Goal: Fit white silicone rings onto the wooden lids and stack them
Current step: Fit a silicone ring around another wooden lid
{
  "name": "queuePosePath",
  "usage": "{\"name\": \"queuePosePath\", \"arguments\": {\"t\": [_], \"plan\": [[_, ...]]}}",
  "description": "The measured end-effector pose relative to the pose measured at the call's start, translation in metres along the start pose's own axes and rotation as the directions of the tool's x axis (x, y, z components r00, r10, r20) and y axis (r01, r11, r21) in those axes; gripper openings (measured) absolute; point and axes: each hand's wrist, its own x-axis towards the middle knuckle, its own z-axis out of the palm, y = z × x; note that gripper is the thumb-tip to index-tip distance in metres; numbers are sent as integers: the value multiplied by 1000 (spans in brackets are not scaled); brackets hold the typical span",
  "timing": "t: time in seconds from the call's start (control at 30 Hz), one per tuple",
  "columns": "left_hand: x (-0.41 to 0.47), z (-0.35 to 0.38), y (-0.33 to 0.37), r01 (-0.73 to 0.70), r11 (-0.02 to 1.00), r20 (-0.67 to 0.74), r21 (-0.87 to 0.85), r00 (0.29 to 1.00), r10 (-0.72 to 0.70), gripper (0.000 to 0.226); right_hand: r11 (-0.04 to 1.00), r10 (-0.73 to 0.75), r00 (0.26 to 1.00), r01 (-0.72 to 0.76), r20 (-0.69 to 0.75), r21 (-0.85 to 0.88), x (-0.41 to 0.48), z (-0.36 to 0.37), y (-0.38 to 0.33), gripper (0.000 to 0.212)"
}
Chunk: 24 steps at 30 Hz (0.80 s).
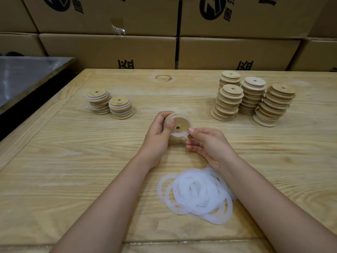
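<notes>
- The big wooden table holds everything, and brown boxes stand in a wall behind it.
- Four tall piles of plain lids wait far off on the right side. They have no rings that I can see.
- Two short piles of done lids sit on the left side, with white showing between the wood.
- A heap of white rings lies close to the person, just under the right arm.
- The left hand holds one lid up above the table. Its fingers wrap the edge and its thumb presses on the flat face.
- The right hand pinches the ring at the lid's lower edge, thumb and finger squeezed together. The other fingers are loose.
- The ring looks partly on. It looks looser at the bottom, I think.
- To do this well, keep the lid still with the left hand. Push the ring down a little bit at a time, going all the way round.
- Check that it sits flat with no twist, or the pile may wobble.
</notes>
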Motion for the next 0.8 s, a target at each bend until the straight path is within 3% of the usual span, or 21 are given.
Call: {"name": "queuePosePath", "arguments": {"t": [0.1,0.3,0.37,0.57,0.67,0.8], "plan": [[2,1,0,38,995,-18,-91,999,-40,16,1000,-19,1000,19,-5,-17,1,0,0,15],[2,3,5,91,934,-57,-344,991,-117,14,925,-168,985,147,-30,-350,3,2,3,17],[2,4,7,103,911,-63,-399,988,-139,15,914,-198,980,175,-26,-365,1,5,6,17],[2,8,6,114,921,-42,-373,989,-139,15,989,-85,996,82,-19,-121,-3,11,8,21],[1,8,3,120,964,-23,-239,991,-130,13,996,-36,999,35,10,88,-4,13,8,17],[1,5,1,119,992,10,-47,993,-119,9,988,-42,999,40,9,150,-2,9,9,14]]}}
